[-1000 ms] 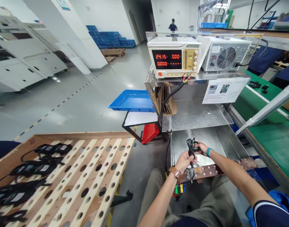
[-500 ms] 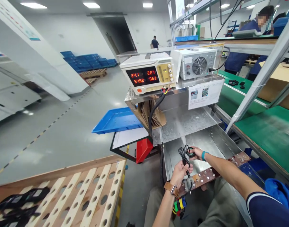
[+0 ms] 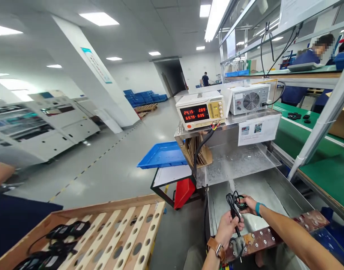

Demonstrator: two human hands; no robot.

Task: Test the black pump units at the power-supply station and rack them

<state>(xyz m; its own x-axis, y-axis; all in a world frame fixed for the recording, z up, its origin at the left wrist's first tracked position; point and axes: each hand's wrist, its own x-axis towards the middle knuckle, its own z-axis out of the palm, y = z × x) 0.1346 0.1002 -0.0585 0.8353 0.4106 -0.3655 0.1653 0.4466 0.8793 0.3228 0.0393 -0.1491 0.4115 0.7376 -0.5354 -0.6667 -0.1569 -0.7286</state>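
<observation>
A coiled black cable (image 3: 231, 201) is held between both hands over the metal tray (image 3: 256, 187). My left hand (image 3: 228, 228), with a brown watch strap at the wrist, is closed around the lower part of the bundle. My right hand (image 3: 249, 204), with a teal wristband, pinches a loop of the same cable on the right. A cable end hangs below my left hand, in front of the brown strip with metal studs (image 3: 262, 238). Behind the tray stands a power supply (image 3: 200, 110) with lit red digits.
A wooden crate with slats (image 3: 123, 232) holding black cable bundles is at the lower left. A person's arm (image 3: 1, 174) shows at the left edge. A blue tray (image 3: 163, 154), a red bin (image 3: 184, 193) and a green bench (image 3: 329, 180) flank the metal stand.
The view has swung left and up, so the scene sits further right and lower. A person's arm and dark clothing have appeared at the left. The power supply's digits differ. Both hands keep their hold.
</observation>
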